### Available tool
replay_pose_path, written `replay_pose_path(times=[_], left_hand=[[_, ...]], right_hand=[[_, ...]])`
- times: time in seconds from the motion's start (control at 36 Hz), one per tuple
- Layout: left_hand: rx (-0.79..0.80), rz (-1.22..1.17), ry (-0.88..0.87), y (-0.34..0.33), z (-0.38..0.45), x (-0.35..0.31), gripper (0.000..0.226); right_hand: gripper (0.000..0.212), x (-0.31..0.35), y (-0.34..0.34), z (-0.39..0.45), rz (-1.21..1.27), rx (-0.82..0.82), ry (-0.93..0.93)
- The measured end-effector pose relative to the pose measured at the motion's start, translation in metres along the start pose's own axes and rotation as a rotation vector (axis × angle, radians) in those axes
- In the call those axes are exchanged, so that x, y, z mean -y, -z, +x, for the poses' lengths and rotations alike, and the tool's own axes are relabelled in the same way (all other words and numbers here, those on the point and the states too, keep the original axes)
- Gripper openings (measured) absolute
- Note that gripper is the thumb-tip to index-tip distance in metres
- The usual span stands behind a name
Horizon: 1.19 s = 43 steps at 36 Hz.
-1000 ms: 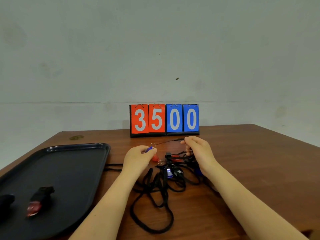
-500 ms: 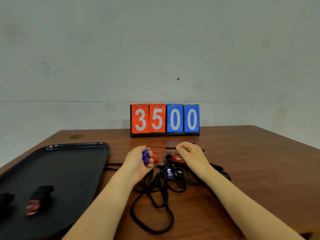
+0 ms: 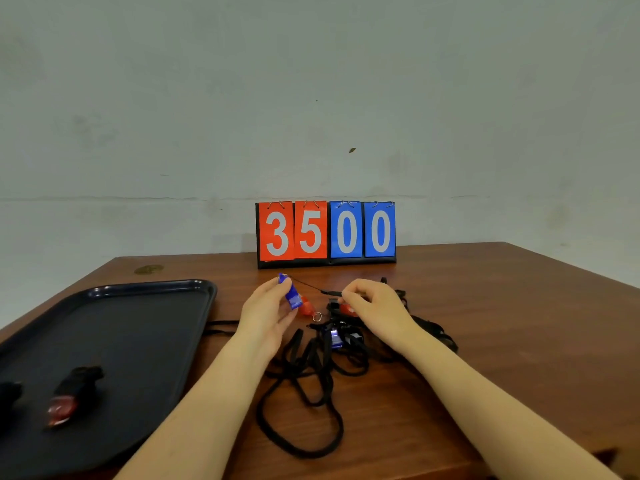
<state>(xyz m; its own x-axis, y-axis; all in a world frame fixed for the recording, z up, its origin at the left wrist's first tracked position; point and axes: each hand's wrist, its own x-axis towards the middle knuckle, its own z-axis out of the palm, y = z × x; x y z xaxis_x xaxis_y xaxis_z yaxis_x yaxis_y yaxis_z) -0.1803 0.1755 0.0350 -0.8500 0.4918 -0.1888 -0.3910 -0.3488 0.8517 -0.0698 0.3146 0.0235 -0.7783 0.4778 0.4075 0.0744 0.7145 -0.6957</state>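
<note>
1. The left hand (image 3: 266,313) pinches a blue whistle (image 3: 290,293), held up just in front of the flip scoreboard (image 3: 325,233)
2. The right hand (image 3: 374,306) pinches the whistle's thin black cord (image 3: 330,292), also just in front of the scoreboard
3. A tangle of black lanyards (image 3: 322,358) lies farther from the scoreboard, below both hands

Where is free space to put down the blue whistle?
Free: the black tray, beyond its wrapped red whistle; the table right of the lanyard tangle. Crowded: between the left hand holding the blue whistle and the right hand pinching a thin cord.
</note>
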Motion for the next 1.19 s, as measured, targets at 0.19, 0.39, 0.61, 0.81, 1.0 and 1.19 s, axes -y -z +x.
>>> replay_pose_path(times=[0.19, 0.39, 0.61, 0.81, 1.0, 1.19], left_hand=[[0.068, -0.13, 0.049, 0.0, -0.004, 0.002, 0.051], [0.064, -0.111, 0.061, 0.001, -0.004, 0.001, 0.034], [0.092, -0.222, 0.082, 0.001, -0.006, 0.003, 0.017], [0.105, -0.23, 0.019, 0.002, -0.005, 0.006, 0.028], [0.105, 0.18, -0.145, 0.002, -0.003, 0.01, 0.02], [0.13, 0.294, -0.221, 0.002, -0.004, 0.012, 0.018]], right_hand=[[0.019, 0.002, -0.004, -0.003, -0.001, 0.051, 0.053], [0.017, 0.006, -0.005, -0.006, -0.026, 0.102, 0.105], [0.017, 0.009, -0.01, -0.008, -0.128, 0.183, 0.201], [0.019, 0.014, -0.014, -0.011, -0.192, 0.191, 0.277], [0.022, 0.016, -0.017, -0.014, -0.198, 0.209, 0.329], [0.017, 0.018, -0.011, -0.011, 0.097, 0.001, 0.239]])
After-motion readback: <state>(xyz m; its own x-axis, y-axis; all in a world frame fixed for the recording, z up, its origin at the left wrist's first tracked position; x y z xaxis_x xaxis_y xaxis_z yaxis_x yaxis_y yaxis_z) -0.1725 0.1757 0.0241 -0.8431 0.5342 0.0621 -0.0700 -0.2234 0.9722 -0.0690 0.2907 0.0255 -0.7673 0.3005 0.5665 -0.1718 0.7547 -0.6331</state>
